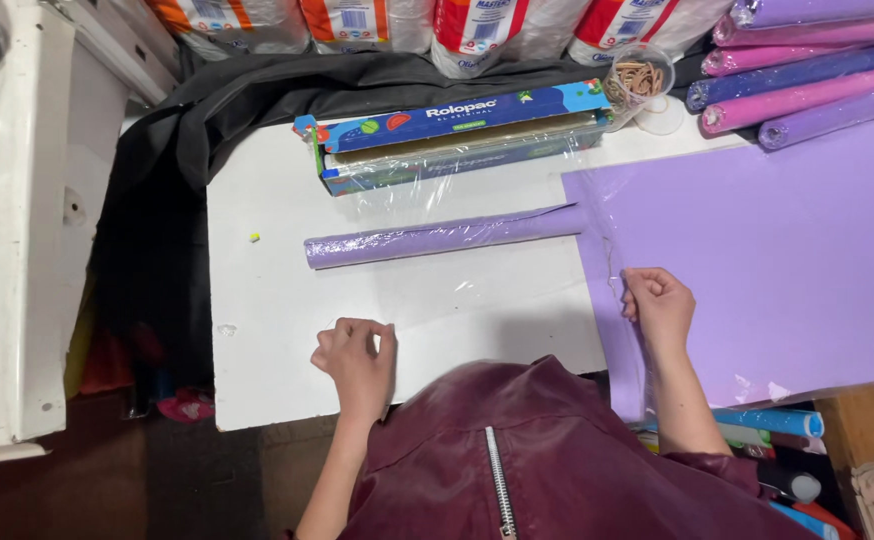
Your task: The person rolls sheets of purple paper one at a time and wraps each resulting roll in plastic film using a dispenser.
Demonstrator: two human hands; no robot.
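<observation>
Nearest the camera, at six o'clock, a maroon zip-front jacket fills the bottom edge, both bare forearms reaching up from it; the left hand, at about seven o'clock, rests on the white table with its fingers curled and pressed together, seemingly nipping the near edge of a clear cling film sheet that is stretched flat over the board — whether film is truly caught between the fingertips I cannot tell; the right hand, at about four o'clock, sits on the left edge of a large lilac sheet, fingers folded into a loose fist, apparently pinching film at that edge; beyond the hands, near the centre, a lilac roll wrapped in film lies lengthwise across the table, its right end touching the lilac sheet; just past it, at twelve o'clock, an open blue cling film dispenser box feeds the film toward the person; a clear cup of rubber bands stands at one o'clock — beside it, at two o'clock, pink, blue and purple rolls are stacked; a black cloth drapes at ten o'clock, and plastic-wrapped packages line the far edge.
</observation>
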